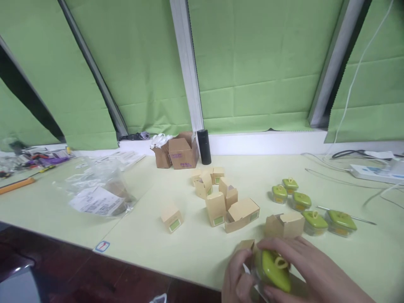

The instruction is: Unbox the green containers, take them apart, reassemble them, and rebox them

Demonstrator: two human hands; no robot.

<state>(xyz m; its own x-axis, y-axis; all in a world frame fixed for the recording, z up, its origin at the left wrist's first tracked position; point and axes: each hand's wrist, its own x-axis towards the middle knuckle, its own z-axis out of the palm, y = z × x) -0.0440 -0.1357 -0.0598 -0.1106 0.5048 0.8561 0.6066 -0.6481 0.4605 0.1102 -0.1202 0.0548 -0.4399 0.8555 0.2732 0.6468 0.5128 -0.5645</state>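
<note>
Low at the right, my right hand (304, 263) grips a small clear container with a green lid (274, 271) and a yellow loop on top. My left hand (236, 275) is closed beside it, its fingers curled round a small tan cardboard box (247, 244), mostly hidden by both hands. Whether the container is partly inside that box I cannot tell. Just beyond my hands stands an open tan box (284, 225). Several similar green-lidded containers (341, 221) sit to the right, and several tan boxes (243, 212) lie at mid-table, some with flaps raised.
A thin metal rod (362, 219) lies by the containers. Farther back are a power strip (372, 172) with cables, a black bottle (204, 147) and an open brown carton (183, 153). A plastic bag with a label (97, 202) lies left. The table's front edge slants below.
</note>
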